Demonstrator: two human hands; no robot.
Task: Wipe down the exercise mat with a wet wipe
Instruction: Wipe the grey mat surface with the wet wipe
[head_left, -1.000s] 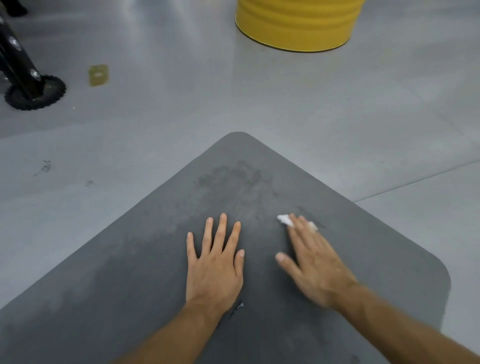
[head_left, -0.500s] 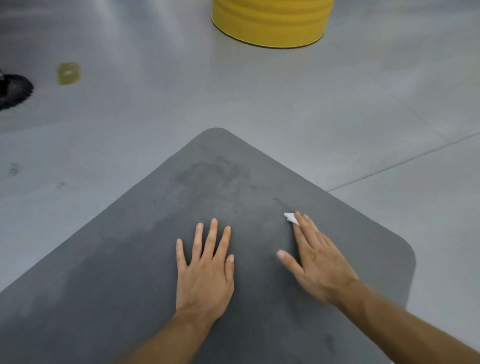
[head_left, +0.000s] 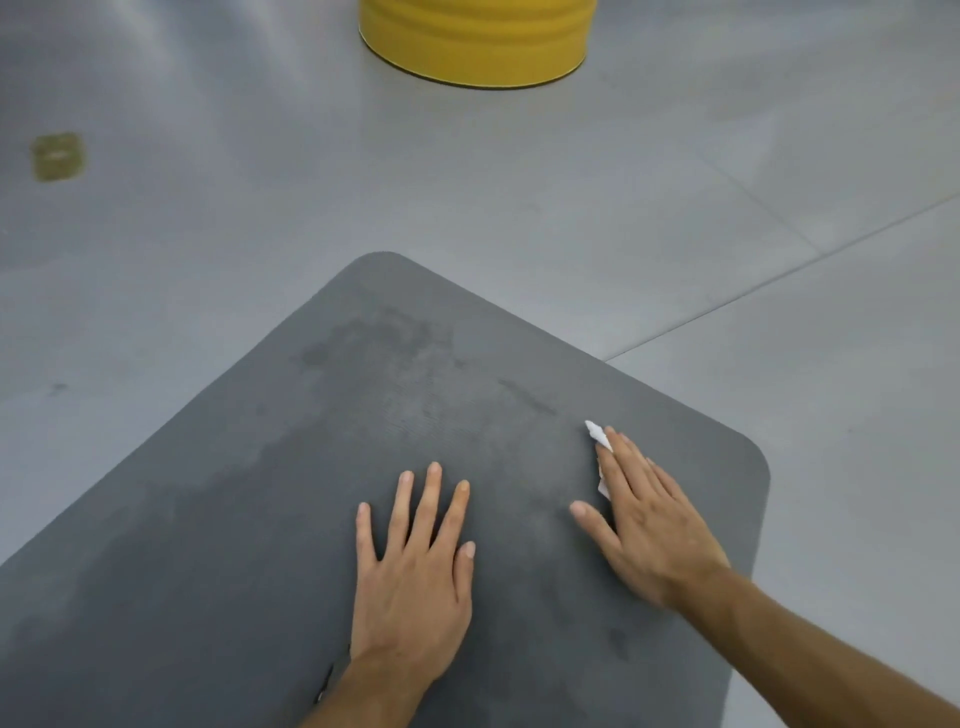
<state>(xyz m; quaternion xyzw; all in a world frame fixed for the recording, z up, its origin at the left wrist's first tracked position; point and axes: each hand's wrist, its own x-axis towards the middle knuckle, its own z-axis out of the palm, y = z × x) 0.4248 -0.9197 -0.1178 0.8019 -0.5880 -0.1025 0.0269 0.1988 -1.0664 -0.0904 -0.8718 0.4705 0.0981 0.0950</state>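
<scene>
A dark grey exercise mat (head_left: 270, 519) lies on the floor, one rounded corner pointing away from me and darker damp patches near that corner. My left hand (head_left: 415, 566) rests flat on the mat with fingers spread. To its right, my right hand (head_left: 644, 525) presses a small white wet wipe (head_left: 597, 436) onto the mat with straight fingers. Only the wipe's tip and a sliver beside the index finger show; the rest is hidden under the fingers.
Grey concrete floor (head_left: 571, 234) surrounds the mat, with a seam line running off to the right. A yellow drum (head_left: 475, 41) stands on the floor beyond the mat's far corner. A small yellowish square mark (head_left: 57, 156) sits on the floor at the far left.
My right hand with the wipe has slid to the right, away from the left hand, toward the mat's right edge. The view has shifted, so the black wheel at left is out of frame.
</scene>
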